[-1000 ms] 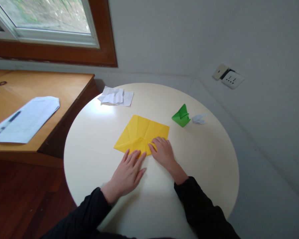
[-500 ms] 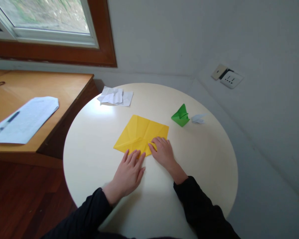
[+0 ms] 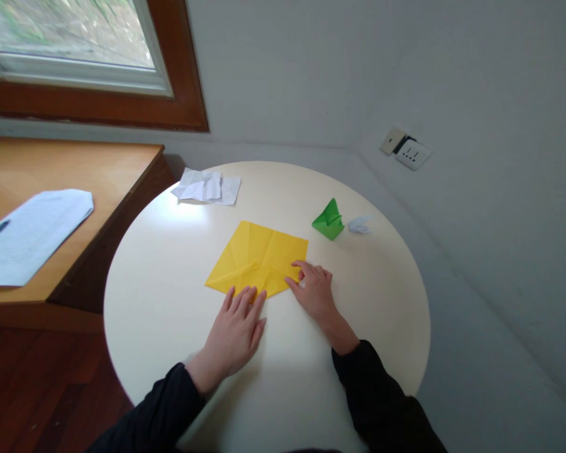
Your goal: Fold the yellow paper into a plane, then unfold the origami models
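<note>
Yellow paper [image 3: 259,248], seemingly mid-fold
Left hand [image 3: 234,330] steadies it, fingers spread; right hand [image 3: 315,292], fingers apart (next crease wants aligning, I'd say).

The round table [image 3: 382,296] bears a yellow sheet [image 3: 261,251], green folded paper [image 3: 329,223], white scrap [image 3: 359,226] — and white sheets [image 3: 205,187].

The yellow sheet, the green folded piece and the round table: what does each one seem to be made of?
Yellow sheet: seemingly thin, matt paper, from its crease lines.
Green folded piece: apparently paper too, given its flat facets and sharp folds.
Round table: a smooth, somewhat glossy top, as the bright reflection at far left shows; perhaps laminate or painted board, I cannot tell which.
</note>
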`<state>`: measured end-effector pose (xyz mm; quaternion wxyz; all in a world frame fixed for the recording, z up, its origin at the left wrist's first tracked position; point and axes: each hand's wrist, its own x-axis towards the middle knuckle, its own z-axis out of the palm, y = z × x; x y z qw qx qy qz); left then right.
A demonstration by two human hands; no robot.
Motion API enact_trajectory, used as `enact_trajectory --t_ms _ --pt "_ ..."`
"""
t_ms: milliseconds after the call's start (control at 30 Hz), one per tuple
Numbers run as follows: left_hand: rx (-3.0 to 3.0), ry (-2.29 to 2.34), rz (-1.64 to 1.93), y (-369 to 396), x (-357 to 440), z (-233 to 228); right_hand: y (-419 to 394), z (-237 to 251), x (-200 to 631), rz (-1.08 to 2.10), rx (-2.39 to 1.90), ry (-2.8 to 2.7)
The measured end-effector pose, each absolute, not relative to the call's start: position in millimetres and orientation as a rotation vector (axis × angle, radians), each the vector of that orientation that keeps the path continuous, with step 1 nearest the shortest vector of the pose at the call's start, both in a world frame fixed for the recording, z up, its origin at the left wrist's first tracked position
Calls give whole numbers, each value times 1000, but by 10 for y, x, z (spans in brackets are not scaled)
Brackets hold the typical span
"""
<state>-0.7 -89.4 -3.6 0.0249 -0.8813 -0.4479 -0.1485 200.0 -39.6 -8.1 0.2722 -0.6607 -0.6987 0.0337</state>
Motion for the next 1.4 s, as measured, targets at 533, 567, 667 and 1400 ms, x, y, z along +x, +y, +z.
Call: enact_trajectory --t_ms 533,567,667,1400 --pt "-2733 -1393 -437 -897 -7 -37 -395 -51 1996 -1 -1748 -1958" --pt "-2727 -1396 -440 -897 -5 -38 -414 -49 1989 -37 -1732 -1950" --pt "-2720 -1402 -472 -900 1 -41 -536 -41 1948 -120 -1593 -2006" --pt "-2724 -1392 -497 -898 -5 -60 -827 -144 2164 -75 -1572 -2298"
